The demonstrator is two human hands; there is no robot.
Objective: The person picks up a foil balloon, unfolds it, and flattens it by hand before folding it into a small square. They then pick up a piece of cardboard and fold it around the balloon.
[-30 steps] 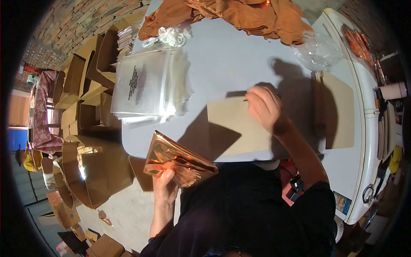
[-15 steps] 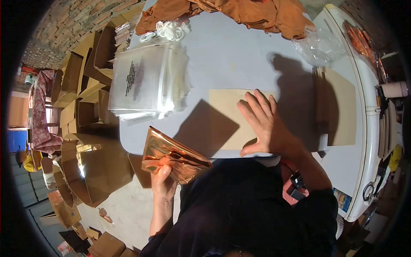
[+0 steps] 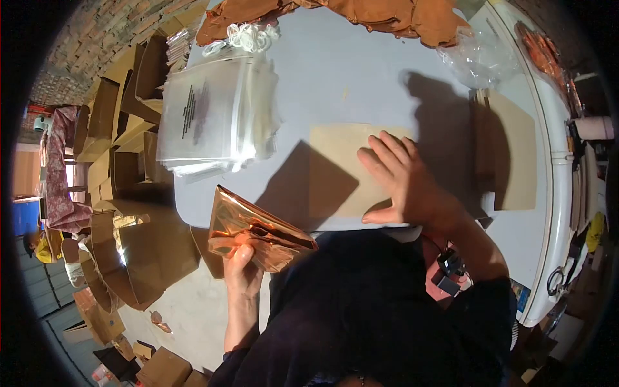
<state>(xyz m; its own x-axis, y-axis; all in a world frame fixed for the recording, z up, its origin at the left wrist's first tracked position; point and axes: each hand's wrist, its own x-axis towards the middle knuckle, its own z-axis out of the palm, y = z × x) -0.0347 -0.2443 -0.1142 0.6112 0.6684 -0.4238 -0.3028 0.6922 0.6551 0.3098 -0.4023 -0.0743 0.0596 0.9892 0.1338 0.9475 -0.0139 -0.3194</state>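
Note:
In my left hand point(image 3: 242, 267), thumb on top, is a folded piece of shiny copper-coloured foil sheet point(image 3: 258, 226), held just off the table's front edge. My right hand point(image 3: 398, 184) is spread with fingers apart over a tan cardboard sheet point(image 3: 332, 155) that lies at the table's near edge. The dark shadow of the foil falls across the left part of that cardboard. To the left lies a stack of clear plastic bags point(image 3: 219, 116) with printed text.
White cord loops point(image 3: 251, 37) and crumpled copper-brown material point(image 3: 361, 16) lie along the far side of the grey table point(image 3: 322, 71). More cardboard sheets point(image 3: 516, 155) and a clear plastic bag point(image 3: 480, 58) are at right. Open cardboard boxes point(image 3: 155, 251) stand at left.
The view has shifted slightly, so the tabletop things appear a little higher and further left. My left hand keeps its grip on the foil; my right hand stays spread over the cardboard.

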